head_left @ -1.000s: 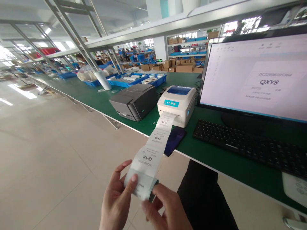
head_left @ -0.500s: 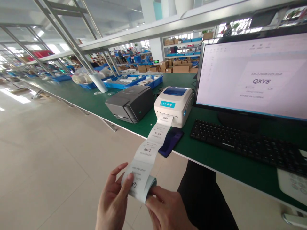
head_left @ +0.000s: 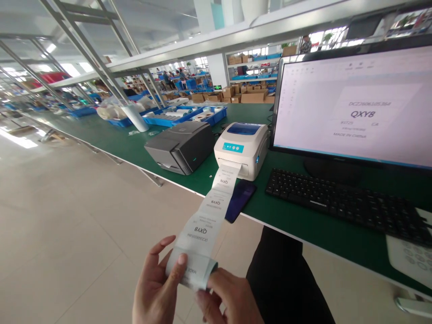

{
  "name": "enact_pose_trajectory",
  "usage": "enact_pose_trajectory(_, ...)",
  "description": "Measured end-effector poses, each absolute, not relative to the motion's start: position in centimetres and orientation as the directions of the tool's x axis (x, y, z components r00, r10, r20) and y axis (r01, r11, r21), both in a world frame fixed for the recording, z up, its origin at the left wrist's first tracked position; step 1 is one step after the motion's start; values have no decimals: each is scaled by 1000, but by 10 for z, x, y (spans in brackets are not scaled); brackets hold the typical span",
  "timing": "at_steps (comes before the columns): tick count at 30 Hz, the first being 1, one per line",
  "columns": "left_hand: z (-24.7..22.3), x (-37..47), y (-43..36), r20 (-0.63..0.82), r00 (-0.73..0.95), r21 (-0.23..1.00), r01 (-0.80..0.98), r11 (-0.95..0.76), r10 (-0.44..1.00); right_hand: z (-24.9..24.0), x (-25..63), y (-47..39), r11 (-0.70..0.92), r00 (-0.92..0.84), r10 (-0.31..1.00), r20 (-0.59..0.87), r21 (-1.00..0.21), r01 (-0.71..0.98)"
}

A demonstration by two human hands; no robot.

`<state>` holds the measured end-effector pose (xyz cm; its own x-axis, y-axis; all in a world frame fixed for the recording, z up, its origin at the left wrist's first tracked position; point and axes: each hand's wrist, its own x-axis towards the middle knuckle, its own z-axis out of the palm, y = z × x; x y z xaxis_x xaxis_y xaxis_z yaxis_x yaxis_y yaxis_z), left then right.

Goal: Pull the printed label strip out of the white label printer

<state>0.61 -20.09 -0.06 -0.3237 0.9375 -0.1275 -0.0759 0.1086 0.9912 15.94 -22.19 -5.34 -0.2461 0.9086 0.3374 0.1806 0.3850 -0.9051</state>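
Note:
A white label printer (head_left: 241, 148) with a blue lid stands on the green bench (head_left: 297, 220). A strip of printed labels (head_left: 211, 208) runs out of its slot and down over the bench edge. The strip ends in a small roll (head_left: 193, 270) held below the bench. My left hand (head_left: 155, 288) grips the roll's left side with the thumb on top. My right hand (head_left: 229, 299) pinches its right end. A dark phone (head_left: 240, 199) lies under the strip at the bench edge.
A grey printer (head_left: 178, 146) sits left of the white one. A monitor (head_left: 354, 105) and black keyboard (head_left: 340, 203) fill the right. Blue trays (head_left: 189, 115) and a white roll (head_left: 135, 117) lie farther along the bench. My dark trouser leg (head_left: 286, 279) is under the bench.
More labelled strip has come out of the printer, and my hands have wound it onto the roll. The view has drifted slightly right, so everything sits a little further left.

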Motion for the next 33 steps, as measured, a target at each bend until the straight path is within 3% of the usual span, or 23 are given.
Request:
enact_pose_trajectory(4, 2, 8, -203, -146, -324, 989, -60, 133, 935, -60, 155, -221, 647, -198, 755, 625, -660, 383)
enact_pose_trajectory(9, 3, 7, -207, -133, -335, 990, -83, 112, 933, -55, 150, -223, 515, -88, 857, 508, -851, 101)
enact_pose_trajectory(14, -1, 1, -207, -133, -338, 985, -146, 88, 932, -50, 154, -222, 679, -91, 701, 707, -623, 388)
enact_pose_trajectory(18, -1, 3, -210, -125, -374, 991, -96, 96, 919, -51, 150, -224, 524, -36, 851, 524, -842, 128)
enact_pose_trajectory(20, -1, 3, -210, -102, -375, 991, -114, 64, 921, -48, 150, -223, 564, -17, 822, 569, -811, 153)
enact_pose_trajectory(23, -2, 1, -209, -104, -364, 985, -165, 46, 926, -44, 151, -220, 684, -34, 685, 728, -626, 376)
enact_pose_trajectory(25, -3, -1, -208, -121, -357, 986, -155, 69, 926, -45, 148, -220, 674, -24, 701, 712, -652, 348)
enact_pose_trajectory(27, -4, -2, -207, -125, -345, 989, -123, 88, 930, -48, 143, -222, 616, 19, 778, 628, -768, 175)
enact_pose_trajectory(29, -4, -2, -208, -124, -335, 987, -136, 82, 934, -51, 140, -224, 586, 54, 804, 592, -804, 97)
enact_pose_trajectory(33, -2, -2, -209, -155, -366, 977, -193, 88, 917, -53, 143, -224, 682, -18, 687, 726, -636, 361)
